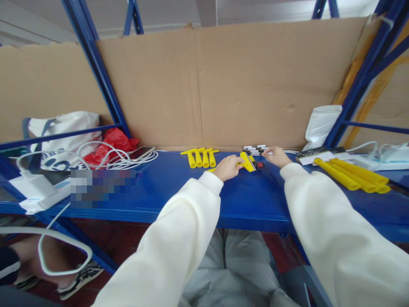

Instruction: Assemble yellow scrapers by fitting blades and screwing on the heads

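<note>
My left hand (227, 167) is closed around a yellow scraper (248, 162), its wide head pointing right and its handle end showing by my wrist. Just beyond the head lies a small black-and-red item (258, 165), partly hidden. My right hand (277, 156) reaches to a pile of small white-and-black pieces (254, 150) by the cardboard; its fingertips are pinched together at the pile's right end, and what they hold is too small to make out. Left of my left hand, several yellow T-shaped scrapers (200, 157) lie side by side.
Several yellow tubes (354, 177) lie on dark packaging (319, 154) at right. White cables (128, 160), a red bag (115, 143) and a power strip (47, 194) are at left. Cardboard (255, 85) walls the back of the blue shelf (179, 194). Another person's leg (54, 260) shows lower left.
</note>
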A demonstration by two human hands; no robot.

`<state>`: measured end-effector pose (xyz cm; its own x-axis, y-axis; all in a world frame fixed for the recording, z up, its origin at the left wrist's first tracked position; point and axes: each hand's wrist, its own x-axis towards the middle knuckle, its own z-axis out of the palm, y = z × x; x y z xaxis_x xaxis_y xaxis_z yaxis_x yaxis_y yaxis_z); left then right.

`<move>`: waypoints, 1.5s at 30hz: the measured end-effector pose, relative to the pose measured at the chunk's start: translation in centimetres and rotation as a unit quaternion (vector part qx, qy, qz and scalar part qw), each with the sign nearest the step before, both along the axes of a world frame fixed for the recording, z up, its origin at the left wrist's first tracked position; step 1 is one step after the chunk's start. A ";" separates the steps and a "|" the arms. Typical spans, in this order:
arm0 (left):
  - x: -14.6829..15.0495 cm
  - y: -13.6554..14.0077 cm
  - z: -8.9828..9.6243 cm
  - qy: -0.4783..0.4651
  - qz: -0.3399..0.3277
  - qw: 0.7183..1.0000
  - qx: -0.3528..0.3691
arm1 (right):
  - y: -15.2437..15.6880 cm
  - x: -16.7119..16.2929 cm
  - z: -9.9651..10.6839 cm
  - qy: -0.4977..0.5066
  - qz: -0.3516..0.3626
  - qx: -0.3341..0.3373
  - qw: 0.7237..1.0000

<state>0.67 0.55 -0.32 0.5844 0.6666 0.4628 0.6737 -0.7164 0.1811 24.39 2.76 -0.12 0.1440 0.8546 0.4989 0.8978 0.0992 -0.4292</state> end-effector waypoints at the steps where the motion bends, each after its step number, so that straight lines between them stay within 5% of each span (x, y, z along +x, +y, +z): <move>1: 0.0 0.0 0.0 0.000 -0.003 1.000 0.001 | 0.1 -0.3 0.1 0.055 0.025 0.012 0.998; 7: -0.1 -0.2 0.1 0.013 -0.011 1.000 0.010 | -0.2 -3.2 0.4 0.228 0.138 0.039 0.963; 19: 0.1 -0.6 0.2 0.018 -0.035 0.999 0.019 | -1.2 -5.5 0.5 0.163 0.147 0.024 0.975; 34: 0.2 -1.0 0.3 0.044 -0.034 0.998 0.016 | -1.5 -6.1 0.5 0.247 0.117 -0.056 0.960; 40: 0.1 -0.8 0.2 0.046 -0.033 0.998 0.023 | -1.1 -6.1 -0.2 0.240 0.147 -0.020 0.959; 45: 0.1 -0.8 0.2 0.059 -0.031 0.997 0.026 | 0.0 -5.2 -0.4 0.107 0.168 0.034 0.979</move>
<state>0.73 -0.24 -0.12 0.6766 0.6036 0.4217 0.6418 -0.7642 0.0640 19.19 2.72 -0.57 -0.0330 0.8370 0.5462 0.6999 0.4095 -0.5852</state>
